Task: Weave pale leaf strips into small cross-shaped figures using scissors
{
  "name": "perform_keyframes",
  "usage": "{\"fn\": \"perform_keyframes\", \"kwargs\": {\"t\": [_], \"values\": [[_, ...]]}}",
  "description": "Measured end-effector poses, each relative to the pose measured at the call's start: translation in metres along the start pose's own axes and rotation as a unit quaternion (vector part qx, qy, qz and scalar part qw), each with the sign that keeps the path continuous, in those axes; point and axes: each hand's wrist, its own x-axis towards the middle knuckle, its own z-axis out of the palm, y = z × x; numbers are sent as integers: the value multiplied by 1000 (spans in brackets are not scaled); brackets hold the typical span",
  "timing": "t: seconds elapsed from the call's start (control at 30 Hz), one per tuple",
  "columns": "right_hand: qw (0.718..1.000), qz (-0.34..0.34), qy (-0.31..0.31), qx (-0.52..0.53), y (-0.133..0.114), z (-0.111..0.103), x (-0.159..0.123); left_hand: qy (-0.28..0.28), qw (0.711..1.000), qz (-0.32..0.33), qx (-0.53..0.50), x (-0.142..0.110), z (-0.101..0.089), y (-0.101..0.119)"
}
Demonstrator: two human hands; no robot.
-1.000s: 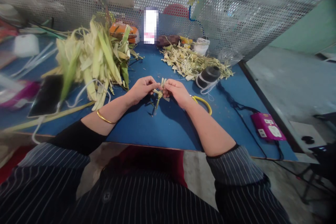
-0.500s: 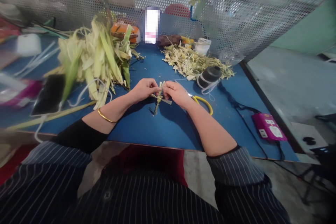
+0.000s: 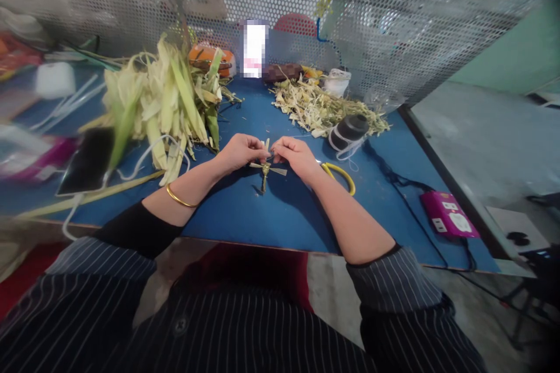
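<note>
A small cross-shaped figure of knotted corn husk [image 3: 265,170] hangs just above the blue table, its strips sticking out to both sides and a darker stem pointing down. My left hand [image 3: 241,151] is closed in a pinch at its upper end. Facing it, my right hand [image 3: 298,157] is also closed, thumb against fingertips, close to the figure's top. A fine white thread runs from behind the right hand toward the black spool [image 3: 349,132]; what lies between the right fingertips is too small to make out. Yellow-handled scissors [image 3: 339,178] lie beside my right wrist.
A heap of corn husks [image 3: 161,99] covers the left, near a phone [image 3: 87,160] with a white cable. Husk scraps [image 3: 310,106] pile up at the back right. A lit phone screen [image 3: 254,49] stands at the back. A purple power strip [image 3: 449,214] sits by the right edge.
The husk figure has turned from a slant to nearly upright, its side strips now spread level. My fingers have shifted slightly at its top, and the right fingertips have drawn up.
</note>
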Motion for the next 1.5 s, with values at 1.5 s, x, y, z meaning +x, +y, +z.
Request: {"fn": "perform_keyframes", "kwargs": {"t": [1.5], "values": [[989, 28, 25, -145, -1, -4, -3, -21, 992, -58, -108, -2, 7, 1]]}}
